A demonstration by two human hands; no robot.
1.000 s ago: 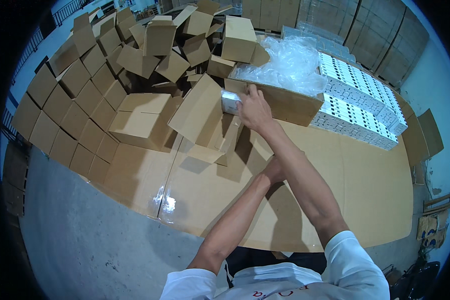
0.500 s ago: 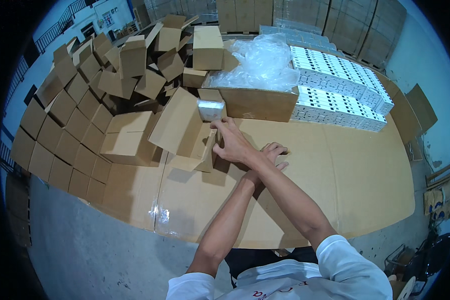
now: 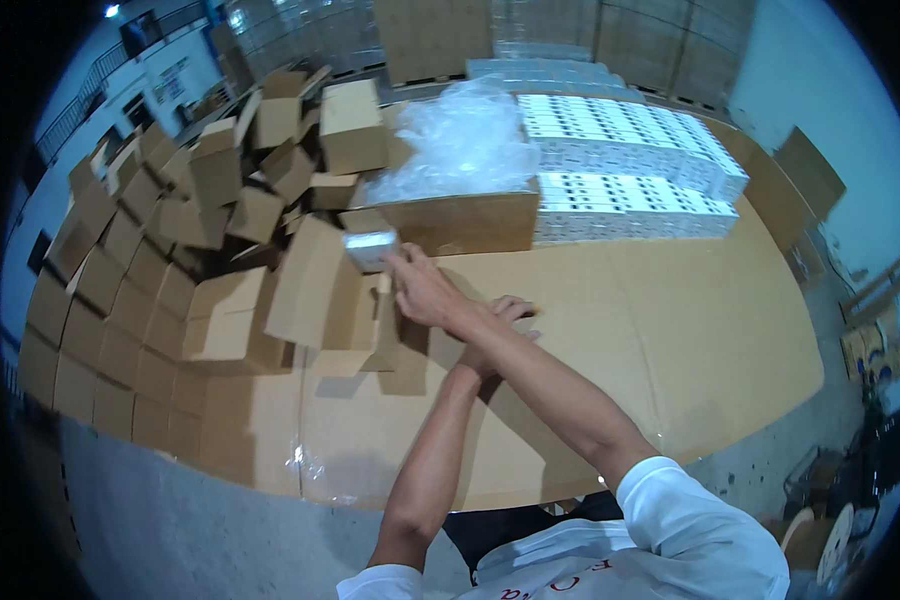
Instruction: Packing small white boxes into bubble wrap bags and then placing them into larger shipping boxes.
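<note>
Your right hand (image 3: 425, 290) has drawn the small silvery packet (image 3: 370, 246) nearer, grip closed on it above the open brown cardboard carton (image 3: 315, 300); your left hand (image 3: 505, 320), part hidden, grip unclear

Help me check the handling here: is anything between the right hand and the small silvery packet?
No. The right hand already grips the small silvery packet at its fingertips, above the open cardboard box. The left hand lies mostly hidden under the right forearm.

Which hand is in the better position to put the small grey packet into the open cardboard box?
Probably the right hand: it already holds the small grey packet directly above the open cardboard box. The left hand lies behind the right forearm, on the cardboard sheet.
</note>
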